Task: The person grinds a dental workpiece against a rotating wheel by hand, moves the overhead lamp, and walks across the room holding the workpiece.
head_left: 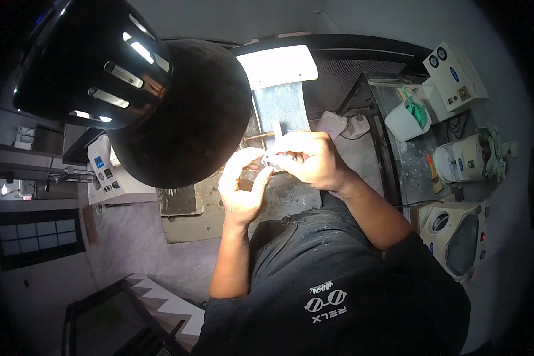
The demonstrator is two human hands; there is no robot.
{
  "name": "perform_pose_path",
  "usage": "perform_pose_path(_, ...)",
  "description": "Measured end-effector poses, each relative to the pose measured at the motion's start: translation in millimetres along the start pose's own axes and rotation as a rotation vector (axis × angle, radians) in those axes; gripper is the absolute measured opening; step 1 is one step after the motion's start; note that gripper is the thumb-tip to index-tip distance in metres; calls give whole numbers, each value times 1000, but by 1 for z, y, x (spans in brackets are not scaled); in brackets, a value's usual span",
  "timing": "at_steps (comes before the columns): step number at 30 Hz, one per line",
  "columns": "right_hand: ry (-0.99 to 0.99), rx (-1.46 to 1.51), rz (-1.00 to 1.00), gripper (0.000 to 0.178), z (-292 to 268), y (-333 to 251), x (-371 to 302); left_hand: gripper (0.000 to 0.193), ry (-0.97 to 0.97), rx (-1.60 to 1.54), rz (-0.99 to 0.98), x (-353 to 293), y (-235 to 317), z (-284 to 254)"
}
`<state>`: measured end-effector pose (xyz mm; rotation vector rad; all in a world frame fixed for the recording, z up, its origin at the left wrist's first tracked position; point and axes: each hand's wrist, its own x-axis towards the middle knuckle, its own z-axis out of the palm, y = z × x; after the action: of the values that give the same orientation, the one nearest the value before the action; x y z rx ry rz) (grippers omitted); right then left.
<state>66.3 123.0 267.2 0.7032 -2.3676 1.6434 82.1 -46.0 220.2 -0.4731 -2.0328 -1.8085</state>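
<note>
Under the lamp's bright light, my left hand and my right hand meet at the fingertips. Between them is a small pale piece with dark spots, too small to name. My left thumb and forefinger pinch it from the left side. The fingers of my right hand are curled closed against it from the right, and what else they may hold is hidden. A pale upright strip shows just beyond my right knuckles. Near it lies a thin brownish stick.
A large black lamp shade hangs close at the upper left. Below the hands is a dusty worktop. Beyond stands a metal tray. White machines with dials and a white bin are on the right.
</note>
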Motion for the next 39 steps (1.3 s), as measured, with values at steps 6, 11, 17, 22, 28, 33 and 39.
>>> perform_pose_path(6,-28,13,115,10,11,33,-7,19,-81,-333,-269,-3,-24,5)
perform_pose_path(11,126,94,154,13,18,46,-12,18,-32,-580,-512,-2,-36,13)
perform_pose_path(17,102,-34,110,20,23,62,-20,21,38,-820,-639,-12,-58,20)
perform_pose_path(22,102,4,189,17,27,78,-23,23,55,-806,-725,-13,-68,27)
perform_pose_path(28,49,-6,221,16,27,100,-21,14,83,-683,-747,-15,-84,29)
perform_pose_path(33,-148,-387,549,36,12,162,-21,11,234,-632,-789,-25,-107,19)
perform_pose_path(39,-224,-394,519,35,30,215,-28,11,261,-602,-829,-42,-123,18)
